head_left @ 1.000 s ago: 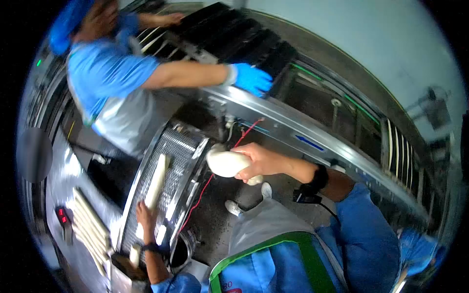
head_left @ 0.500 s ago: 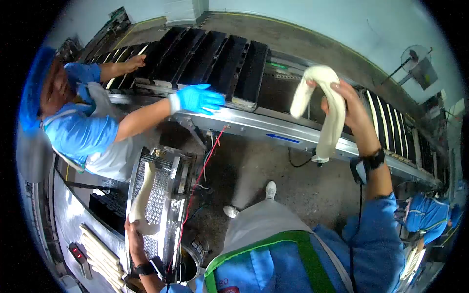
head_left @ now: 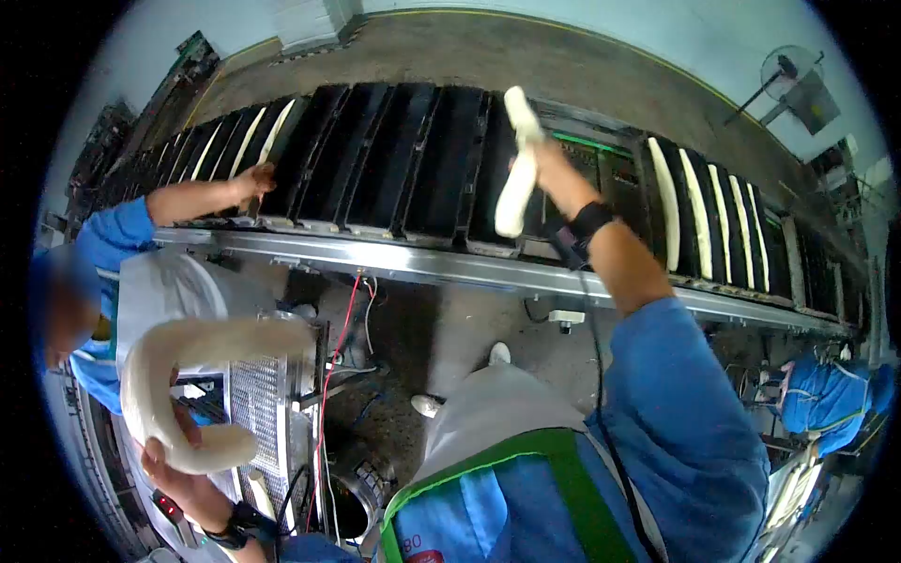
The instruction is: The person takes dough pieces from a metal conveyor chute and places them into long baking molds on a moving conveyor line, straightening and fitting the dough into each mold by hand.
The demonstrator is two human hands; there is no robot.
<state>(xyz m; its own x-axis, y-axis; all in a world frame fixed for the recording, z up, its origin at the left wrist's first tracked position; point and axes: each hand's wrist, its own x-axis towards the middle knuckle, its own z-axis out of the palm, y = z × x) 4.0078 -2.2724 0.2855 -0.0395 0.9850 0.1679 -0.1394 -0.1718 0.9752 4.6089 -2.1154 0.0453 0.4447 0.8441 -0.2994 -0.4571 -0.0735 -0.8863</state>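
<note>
My left hand (head_left: 186, 483) grips a long pale strip of dough (head_left: 148, 385), raised near the camera and bent into a C shape. My right hand (head_left: 556, 174) reaches over the conveyor line, closed around another dough strip (head_left: 515, 199). That strip hangs slanted above a black tray (head_left: 483, 174), one end beyond the hand and the other toward me. Whether it touches the tray, I cannot tell. Beneath the left-hand dough lies a metal mesh belt (head_left: 255, 408), with one more dough strip (head_left: 260, 490) at its near end.
Several black trays to the right hold dough strips (head_left: 696, 211); trays at far left do too. A co-worker's hand (head_left: 255, 183) is at the left trays. A metal rail (head_left: 422, 263) edges the line. A red cable (head_left: 335, 357) hangs beside the mesh belt.
My right hand has moved left with its dough, over the trays. My left hand has raised its dough off the mesh belt toward the camera. The co-worker's blue-gloved hand has gone from view.
</note>
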